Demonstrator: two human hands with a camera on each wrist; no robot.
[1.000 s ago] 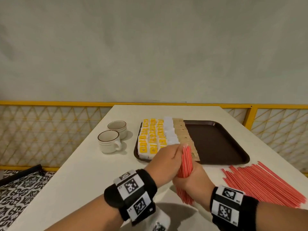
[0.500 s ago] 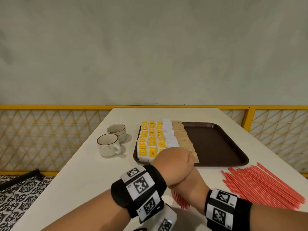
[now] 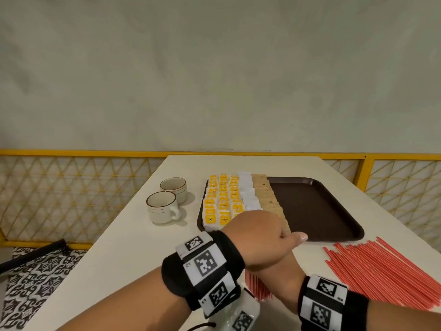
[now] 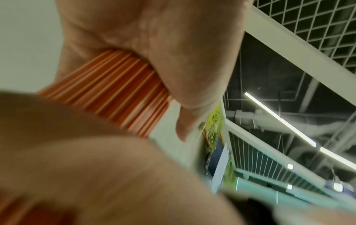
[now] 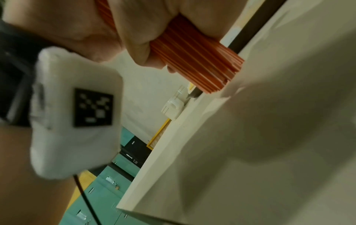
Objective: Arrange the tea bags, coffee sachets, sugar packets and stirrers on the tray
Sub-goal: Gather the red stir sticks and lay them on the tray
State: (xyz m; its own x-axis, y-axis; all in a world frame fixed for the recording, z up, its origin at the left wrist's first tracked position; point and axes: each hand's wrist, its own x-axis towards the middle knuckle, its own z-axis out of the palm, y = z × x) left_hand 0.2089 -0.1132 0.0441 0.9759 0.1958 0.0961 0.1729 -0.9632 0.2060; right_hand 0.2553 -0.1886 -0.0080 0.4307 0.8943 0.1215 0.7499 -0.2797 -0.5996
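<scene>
Both hands, the left hand (image 3: 259,237) crossed over the right hand (image 3: 281,266), clamp one bundle of stirrers (image 5: 194,60), its ends tapped square on the tabletop (image 3: 133,254), likely to even them before the tray (image 3: 334,232). Thin, red, ribbed; more lie loose at lower right (image 3: 386,273).

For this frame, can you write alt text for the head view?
Both hands, the left hand crossed over the right hand, grip a bundle of thin red stirrers above a white table. Beyond them a dark brown tray holds rows of packets, with two white cups to its left and loose red stirrers to the right.
</scene>
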